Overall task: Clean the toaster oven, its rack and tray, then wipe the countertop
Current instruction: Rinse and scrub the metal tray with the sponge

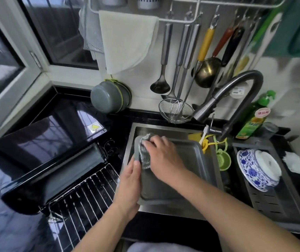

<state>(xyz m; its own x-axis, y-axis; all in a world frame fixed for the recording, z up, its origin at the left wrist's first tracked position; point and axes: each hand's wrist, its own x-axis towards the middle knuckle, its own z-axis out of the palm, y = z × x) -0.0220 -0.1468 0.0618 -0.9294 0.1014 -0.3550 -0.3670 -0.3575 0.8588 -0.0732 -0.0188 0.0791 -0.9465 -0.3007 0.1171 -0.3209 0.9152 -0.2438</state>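
Scrubbing the tray [172, 171] in the sink [165, 127]: right hand [161, 153] gripping a cloth [144, 151] at the far corner, left hand [130, 180] grasping the tray's near-left rim. Keeping it braced, working the corners (grease likely collecting there). Rack [83, 199] lying on the black tabletop [9, 231] beside the toaster oven [42, 160], below a window.

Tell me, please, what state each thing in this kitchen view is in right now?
tray: tilted in the sink, being scrubbed.
cloth: bunched, pressed on the tray's far left corner.
right hand: grips the cloth.
left hand: holds the tray's left rim.
rack: out of the oven, lying on the countertop.
toaster oven: on the countertop.
faucet: no water visibly running.
bowl: lying tilted in the drainer.
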